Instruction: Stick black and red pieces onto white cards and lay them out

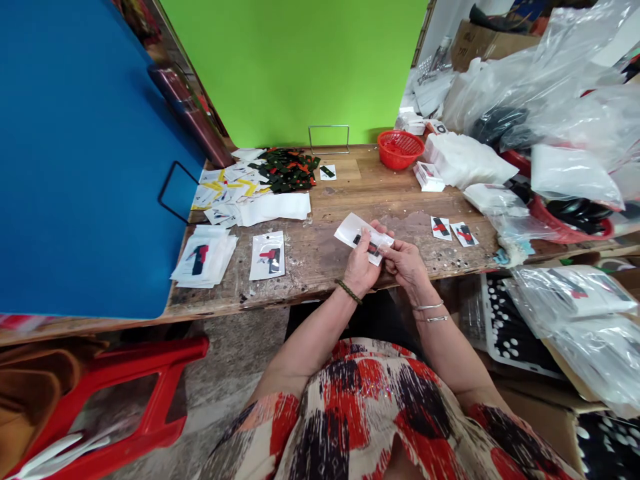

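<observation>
Gripping a small white packet (354, 233) above the near edge of the table (320, 257), the left hand (360, 270) and right hand (406, 264) are pinching its ends with closed fingers, seemingly to hold it flat.

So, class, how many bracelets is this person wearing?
3: a beaded bracelet on the left wrist, and two thin bangles on the right wrist. None looks hidden: both forearms are bare.
</observation>
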Demonstrator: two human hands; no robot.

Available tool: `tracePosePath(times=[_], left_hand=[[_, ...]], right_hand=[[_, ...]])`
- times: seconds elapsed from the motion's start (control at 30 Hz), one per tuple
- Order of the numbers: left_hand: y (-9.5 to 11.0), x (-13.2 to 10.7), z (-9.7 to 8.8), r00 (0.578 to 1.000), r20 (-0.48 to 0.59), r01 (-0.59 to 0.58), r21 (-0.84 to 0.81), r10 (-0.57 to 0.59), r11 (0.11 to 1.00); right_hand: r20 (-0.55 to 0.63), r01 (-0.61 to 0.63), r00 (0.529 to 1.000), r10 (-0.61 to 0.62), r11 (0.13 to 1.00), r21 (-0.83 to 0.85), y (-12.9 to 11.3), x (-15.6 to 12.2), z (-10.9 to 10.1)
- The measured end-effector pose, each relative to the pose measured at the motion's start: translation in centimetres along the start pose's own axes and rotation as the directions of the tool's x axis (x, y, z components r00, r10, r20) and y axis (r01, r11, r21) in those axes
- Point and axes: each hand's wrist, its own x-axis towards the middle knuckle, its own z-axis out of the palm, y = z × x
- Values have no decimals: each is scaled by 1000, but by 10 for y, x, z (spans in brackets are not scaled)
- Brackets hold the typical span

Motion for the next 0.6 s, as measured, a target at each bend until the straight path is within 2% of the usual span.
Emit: tracePosePath(times=[0.17,0.37,0.47,0.6], left_hand=[[-8,-8,5,1000,24,12,-11,-12,1000],[-8,-7,-3,998,66,-14,65,9,998],[6,-9,-10,994,80,-79,129,69,989],[33,-12,-19,988,106,-147,378,115,914]], right_hand=[[-104,28,994,-27,1000,4,3,2,6],[8,36,999,-36,999,-40,-2,-3,-2],[7,38,999,-38,999,-19,-7,-3,-9],[-17,58,998,-59,994,-94,-14,1,-15]])
